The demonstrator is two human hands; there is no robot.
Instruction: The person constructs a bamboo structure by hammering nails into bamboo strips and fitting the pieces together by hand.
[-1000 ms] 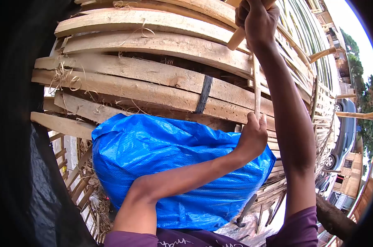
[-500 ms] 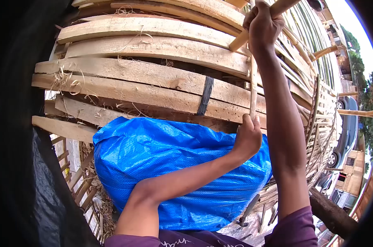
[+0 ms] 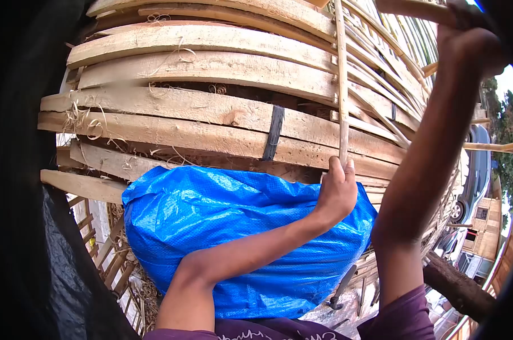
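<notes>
The right hand (image 3: 478, 48) has moved away from the long, thin, pale wooden strip (image 3: 342, 85), up to the top right corner, where it is blurred; its fist is closed around a round, light-brown wooden stick (image 3: 418, 10). The left hand (image 3: 338, 187) still pinches the strip's lower end between thumb and fingers, above the shiny blue plastic sheet (image 3: 222, 209). The strip remains upright in view, crossing the planed wooden planks (image 3: 211, 68).
</notes>
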